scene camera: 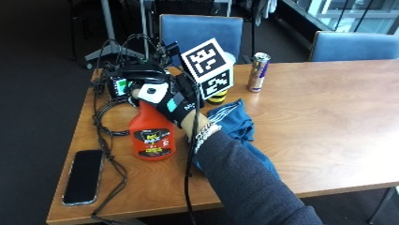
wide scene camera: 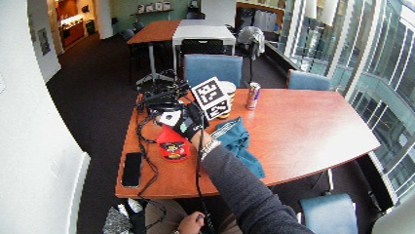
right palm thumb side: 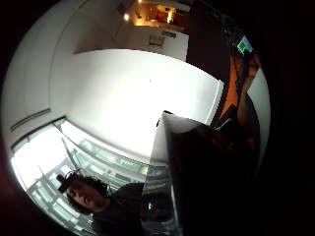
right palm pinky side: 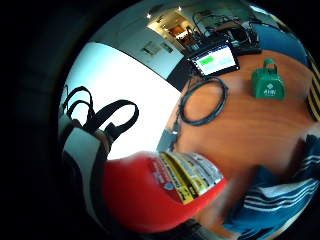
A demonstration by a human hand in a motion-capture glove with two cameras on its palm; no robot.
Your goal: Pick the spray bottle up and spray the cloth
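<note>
A red spray bottle (scene camera: 151, 136) with a black and yellow label stands upright near the table's left end. Whether its base touches the wood I cannot tell. My gloved right hand (scene camera: 169, 102) grips the bottle's head and neck from above, fingers curled round it. In the little finger side palm view the red bottle (right palm pinky side: 150, 192) fills the space close to the palm. A blue cloth (scene camera: 233, 123) with white stripes lies crumpled on the table just right of the bottle, partly under my forearm. The same cloth (right palm pinky side: 280, 200) lies beside the bottle in that palm view.
A black phone (scene camera: 81, 176) lies near the table's front left corner. Black cables (scene camera: 106, 122) and a small lit screen (scene camera: 118, 86) sit behind the bottle. A drink can (scene camera: 258, 71) stands further back. A green bell (right palm pinky side: 268, 82) is on the wood. Blue chairs (scene camera: 199, 30) line the far side.
</note>
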